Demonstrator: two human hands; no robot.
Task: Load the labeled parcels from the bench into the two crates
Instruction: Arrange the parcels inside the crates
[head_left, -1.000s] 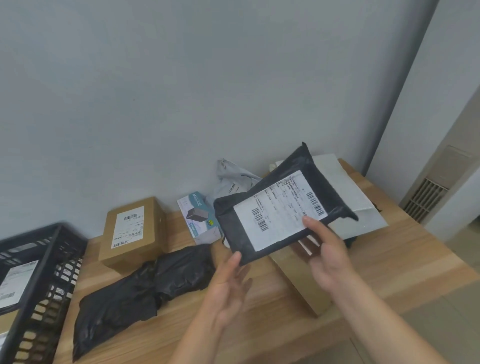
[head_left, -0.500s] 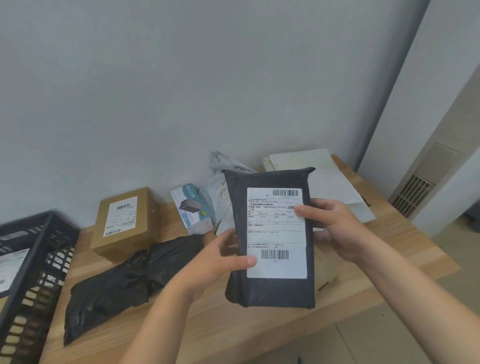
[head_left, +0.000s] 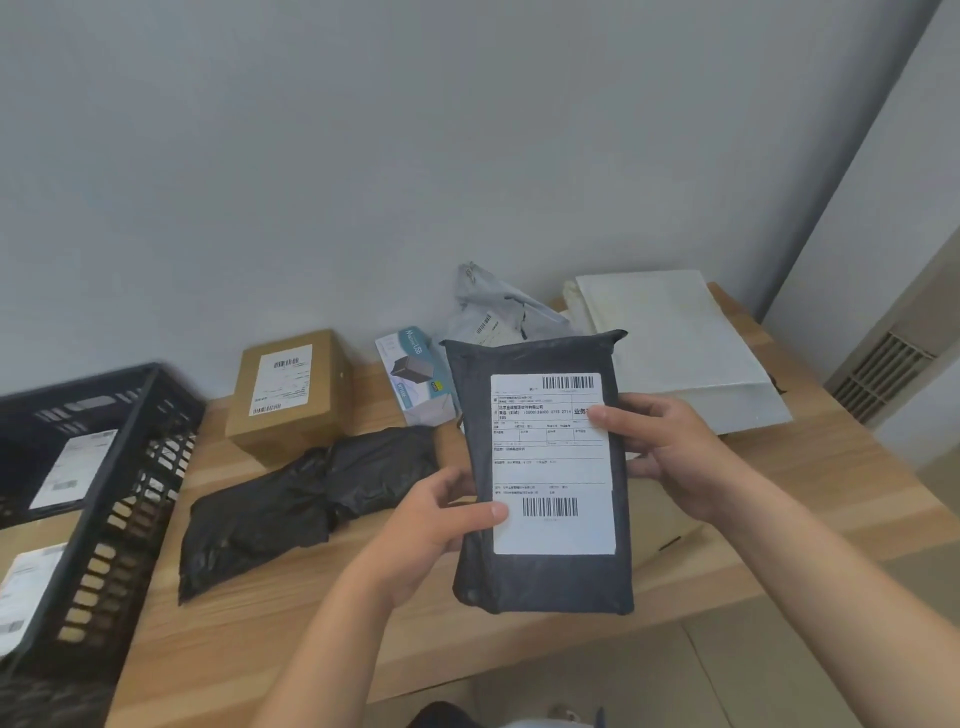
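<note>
I hold a dark grey mailer parcel (head_left: 540, 577) upright above the wooden bench (head_left: 810, 467), its white shipping label facing me. My left hand (head_left: 436, 525) grips its lower left edge, thumb on the label. My right hand (head_left: 670, 452) grips its right edge, thumb on the label's upper right. A black slatted crate (head_left: 130, 499) stands at the left with labeled parcels inside. On the bench lie a brown labeled box (head_left: 291, 395), a crumpled black bag parcel (head_left: 306, 499), a teal and white product box (head_left: 415, 374), a grey poly mailer (head_left: 498, 312) and a white padded mailer (head_left: 670, 343).
A grey wall runs behind the bench. A cardboard box (head_left: 660, 525) is partly hidden behind the held parcel. A wall vent (head_left: 878, 374) sits at the right, beyond the bench end. Floor shows below the bench's front edge.
The dark parcel turned from tilted to upright with its label facing me. My left hand, free a second ago, took hold of its left edge. It has hardly moved in the last half second.
</note>
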